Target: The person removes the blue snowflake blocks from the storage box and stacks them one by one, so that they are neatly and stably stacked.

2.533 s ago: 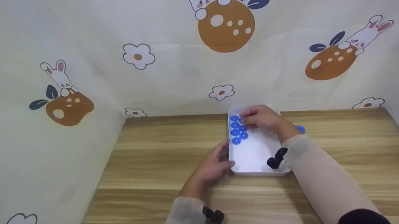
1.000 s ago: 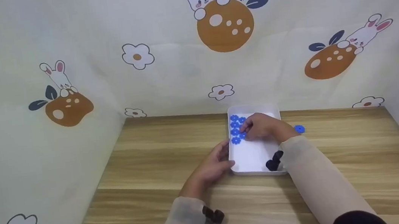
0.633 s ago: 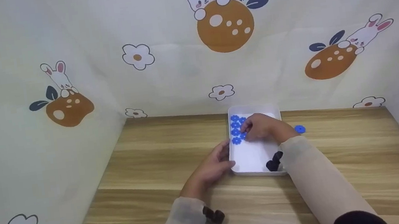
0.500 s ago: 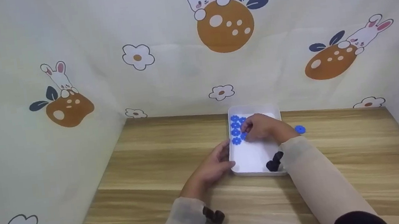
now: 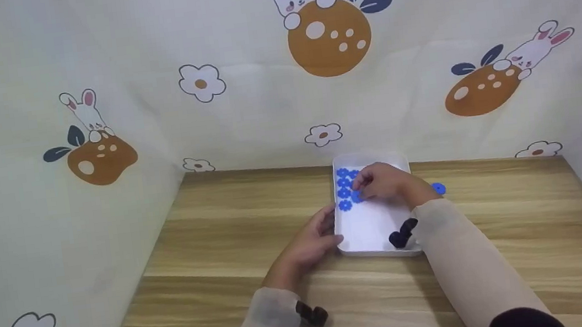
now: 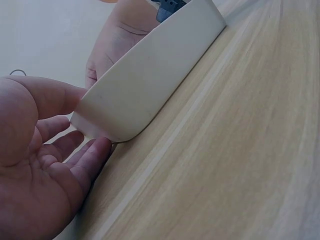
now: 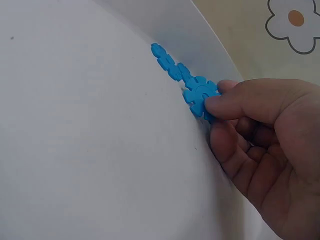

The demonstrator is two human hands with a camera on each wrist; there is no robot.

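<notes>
Inside a white tray [image 5: 372,234], blue snowflake building discs [image 5: 344,193] lie along the left wall in two columns. My right hand [image 5: 385,181] is over the tray, pinching a blue snowflake disc [image 7: 200,95] between thumb and fingers at the second column. That disc is tilted in the right wrist view, with other blue discs [image 7: 167,62] lined up beyond it along the wall. My left hand [image 5: 309,243] holds the tray's left side near the front corner. Its thumb touches the rim, and its fingertips are against the wall low down in the left wrist view.
One more blue disc [image 5: 439,188] lies on the wooden table [image 5: 211,234] right of the tray, partly behind my right forearm. A patterned cloth [image 5: 241,119] hangs behind the table and at both sides. Black camera mounts [image 5: 312,314] sit on the wrists.
The right hand first came nearer to the second column's front end, then moved slightly back and to the right, showing more of the pinched disc. The left hand and tray stay put.
</notes>
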